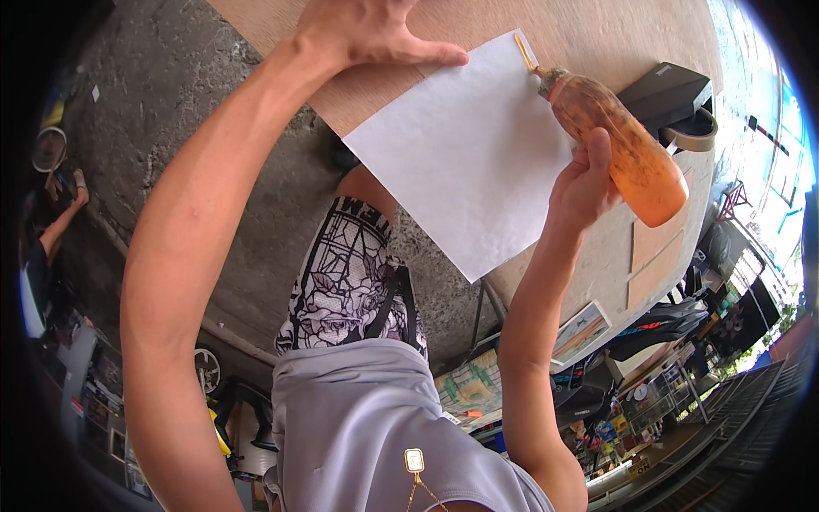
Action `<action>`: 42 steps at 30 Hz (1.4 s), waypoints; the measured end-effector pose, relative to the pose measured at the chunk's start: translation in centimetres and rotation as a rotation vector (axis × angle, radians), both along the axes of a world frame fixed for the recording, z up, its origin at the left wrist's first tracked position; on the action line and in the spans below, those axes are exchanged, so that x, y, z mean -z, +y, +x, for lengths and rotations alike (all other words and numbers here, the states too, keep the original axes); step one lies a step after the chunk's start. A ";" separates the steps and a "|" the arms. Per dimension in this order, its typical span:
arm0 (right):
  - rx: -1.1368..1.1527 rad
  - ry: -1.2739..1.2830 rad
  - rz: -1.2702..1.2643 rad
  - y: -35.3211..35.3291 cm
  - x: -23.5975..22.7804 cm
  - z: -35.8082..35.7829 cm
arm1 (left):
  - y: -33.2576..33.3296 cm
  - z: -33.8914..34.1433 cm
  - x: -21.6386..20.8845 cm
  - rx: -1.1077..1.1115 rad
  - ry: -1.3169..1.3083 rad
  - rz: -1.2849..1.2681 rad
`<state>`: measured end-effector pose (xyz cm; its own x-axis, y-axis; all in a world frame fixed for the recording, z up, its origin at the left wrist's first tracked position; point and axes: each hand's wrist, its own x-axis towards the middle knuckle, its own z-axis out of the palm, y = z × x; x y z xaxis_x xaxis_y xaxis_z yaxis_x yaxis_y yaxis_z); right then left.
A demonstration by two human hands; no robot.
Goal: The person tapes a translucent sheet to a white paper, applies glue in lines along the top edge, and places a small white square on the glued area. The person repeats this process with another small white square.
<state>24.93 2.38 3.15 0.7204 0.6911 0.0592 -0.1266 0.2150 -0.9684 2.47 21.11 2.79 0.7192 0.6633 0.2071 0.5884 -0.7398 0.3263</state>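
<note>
My right hand (pixel 584 183) is wrapped round an orange squeeze bottle (pixel 618 141), stained dark along its side. The bottle lies tilted over a white sheet (pixel 461 162), and its thin yellowish nozzle (pixel 525 53) points to the sheet's far corner. Whether the nozzle tip touches the sheet I cannot tell. My left hand (pixel 371 30) rests at the far left, fingers stretched and thumb reaching to the sheet's edge; the fingertips are cut off by the picture's top. Under the sheet is a wooden tabletop (pixel 589 30), and the sheet's near corner hangs past its edge.
A dark box (pixel 670 92) and a roll of tape (pixel 693 132) sit to the right of the bottle. Thin brown pieces (pixel 657 247) lie farther along the table. At the lower right is a motorbike (pixel 657 328). Another person's arm (pixel 64 224) shows at the far left.
</note>
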 end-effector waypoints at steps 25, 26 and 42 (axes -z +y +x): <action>0.041 -0.008 0.032 -2.9 0.0 0.9 | 0.0 0.3 0.1 0.009 -0.011 0.030; 0.046 -0.012 0.033 -3.0 0.0 1.0 | 0.0 0.4 0.1 0.011 -0.015 0.030; 0.104 -0.024 0.024 -4.7 0.4 2.0 | -0.1 0.5 0.3 0.016 0.003 0.039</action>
<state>26.89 -2.37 2.75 0.7863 0.6109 0.0925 -0.0796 0.2486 -0.9653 2.94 21.01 2.44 0.7300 0.6433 0.2309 0.5774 -0.7612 0.2953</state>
